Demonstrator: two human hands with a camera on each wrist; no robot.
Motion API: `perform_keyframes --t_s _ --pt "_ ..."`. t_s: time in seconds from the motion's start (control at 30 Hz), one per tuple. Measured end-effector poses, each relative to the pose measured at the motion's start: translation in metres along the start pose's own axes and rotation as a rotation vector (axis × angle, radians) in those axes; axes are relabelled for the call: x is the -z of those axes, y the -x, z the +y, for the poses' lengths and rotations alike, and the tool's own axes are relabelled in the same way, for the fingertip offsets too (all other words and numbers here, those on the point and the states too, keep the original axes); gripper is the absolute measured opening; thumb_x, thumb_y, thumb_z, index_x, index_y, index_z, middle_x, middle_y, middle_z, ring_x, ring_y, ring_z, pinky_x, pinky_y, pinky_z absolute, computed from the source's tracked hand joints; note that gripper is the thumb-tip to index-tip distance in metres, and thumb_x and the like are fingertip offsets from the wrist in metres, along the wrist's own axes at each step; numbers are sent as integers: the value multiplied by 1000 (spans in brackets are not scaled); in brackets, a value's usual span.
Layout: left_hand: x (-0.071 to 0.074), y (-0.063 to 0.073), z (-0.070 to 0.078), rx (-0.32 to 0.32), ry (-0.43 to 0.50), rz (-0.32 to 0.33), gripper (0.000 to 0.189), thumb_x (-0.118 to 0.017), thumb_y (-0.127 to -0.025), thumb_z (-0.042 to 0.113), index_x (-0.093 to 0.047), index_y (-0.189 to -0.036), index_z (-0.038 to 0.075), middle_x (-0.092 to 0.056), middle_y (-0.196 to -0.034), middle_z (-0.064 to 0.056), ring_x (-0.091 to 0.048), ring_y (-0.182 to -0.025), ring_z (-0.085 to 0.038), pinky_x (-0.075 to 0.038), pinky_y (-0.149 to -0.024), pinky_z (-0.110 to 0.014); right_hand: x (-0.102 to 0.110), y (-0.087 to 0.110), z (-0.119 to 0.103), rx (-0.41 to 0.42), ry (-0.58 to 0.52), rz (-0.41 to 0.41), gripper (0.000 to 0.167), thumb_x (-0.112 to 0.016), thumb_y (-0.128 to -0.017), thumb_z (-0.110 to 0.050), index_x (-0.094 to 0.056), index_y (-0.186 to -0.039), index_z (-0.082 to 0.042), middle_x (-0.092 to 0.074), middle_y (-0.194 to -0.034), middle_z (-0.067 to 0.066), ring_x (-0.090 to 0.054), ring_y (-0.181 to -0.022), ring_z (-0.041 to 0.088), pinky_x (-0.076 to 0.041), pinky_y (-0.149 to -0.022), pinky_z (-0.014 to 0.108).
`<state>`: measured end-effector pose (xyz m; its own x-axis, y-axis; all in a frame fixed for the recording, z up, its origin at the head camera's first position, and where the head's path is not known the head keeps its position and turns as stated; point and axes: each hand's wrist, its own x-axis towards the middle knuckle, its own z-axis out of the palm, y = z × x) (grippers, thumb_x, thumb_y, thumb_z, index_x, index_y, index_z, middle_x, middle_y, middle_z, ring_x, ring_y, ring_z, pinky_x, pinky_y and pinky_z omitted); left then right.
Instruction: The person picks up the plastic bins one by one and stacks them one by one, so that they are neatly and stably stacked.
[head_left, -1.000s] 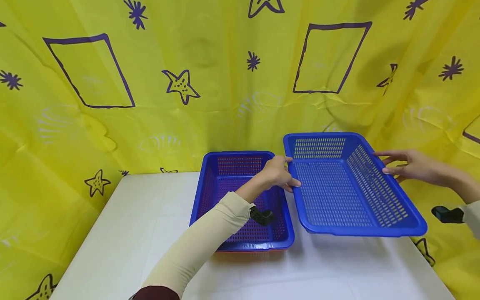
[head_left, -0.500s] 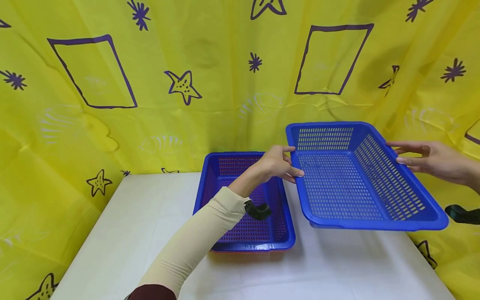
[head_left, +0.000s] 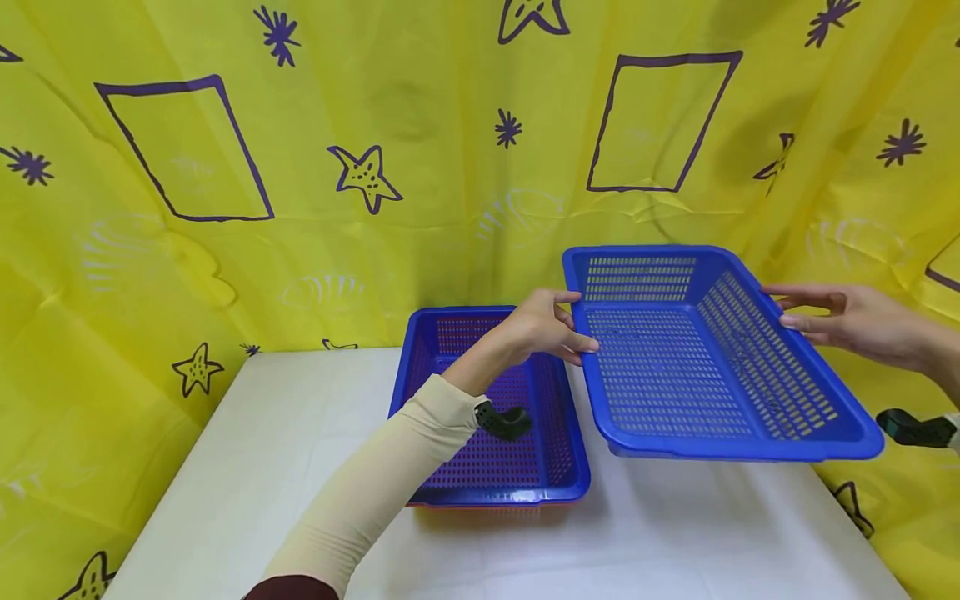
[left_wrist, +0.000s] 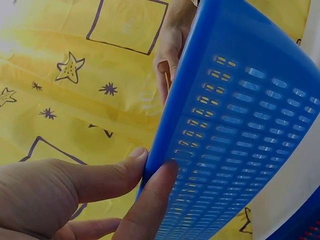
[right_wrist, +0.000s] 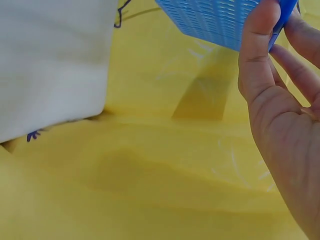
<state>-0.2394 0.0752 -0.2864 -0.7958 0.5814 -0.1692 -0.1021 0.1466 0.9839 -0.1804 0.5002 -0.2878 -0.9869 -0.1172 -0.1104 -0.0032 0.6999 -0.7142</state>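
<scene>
A blue plastic basket [head_left: 667,367] with slotted walls hangs tilted above the right part of the table, nothing inside it. My left hand [head_left: 546,327] pinches its left rim; in the left wrist view the thumb [left_wrist: 132,167] and a finger [left_wrist: 150,202] press the rim from both sides. On the opposite rim, my right hand [head_left: 862,323] grips with thumb and fingers, also shown up close in the right wrist view [right_wrist: 280,100]. Left of the held basket a second blue basket [head_left: 487,498] stands on the table, nested over a red one [head_left: 495,505] whose edge peeks out below.
The white table [head_left: 315,417] reaches to a yellow curtain [head_left: 435,242] printed with purple stars and frames, hanging behind and at both sides. The left forearm passes over the stacked baskets.
The held basket has been raised and carried slightly right with both hands, then shifted a little back left over the last half second. The stacked baskets have stayed put.
</scene>
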Motion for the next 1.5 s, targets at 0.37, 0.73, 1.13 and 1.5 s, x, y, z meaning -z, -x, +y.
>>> perform_keyframes --t_s 0.37,0.73,1.13,1.5 --pt "37 24 3 12 -31 5 89 -76 -83 -16 -34 -159 4 -43 -101 -11 -68 -70 -23 -64 -77 -39 -19 -17 -29 59 -34 -60 60 -59 -106 -21 -35 -159 -3 -54 -127 -8 -70 -103 15 -58 -83 23" --pt "84 54 -4 -10 -99 47 86 -79 -83 -11 -38 -157 4 -50 -100 -13 -71 -67 -23 -64 -78 -40 -52 -34 -65 85 -70 -96 63 -61 -105 -25 -35 -160 -8 -44 -146 22 -68 -106 17 -58 -87 24" --pt "132 92 -11 -21 -184 68 83 -76 -87 -9 -37 -158 4 -48 -110 -15 -73 -71 -25 -63 -81 -41 -96 -51 -104 149 -223 -116 66 -67 -102 -21 -37 -158 -2 -46 -144 24 -68 -109 18 -60 -91 34" --pt "170 123 -21 -15 -261 87 81 -77 -88 -5 -38 -158 7 -48 -122 -20 -73 -78 -27 -63 -81 -44 -135 -62 -130 181 -331 -137 67 -71 -99 -19 -41 -156 -2 -50 -140 26 -72 -101 20 -61 -89 35"
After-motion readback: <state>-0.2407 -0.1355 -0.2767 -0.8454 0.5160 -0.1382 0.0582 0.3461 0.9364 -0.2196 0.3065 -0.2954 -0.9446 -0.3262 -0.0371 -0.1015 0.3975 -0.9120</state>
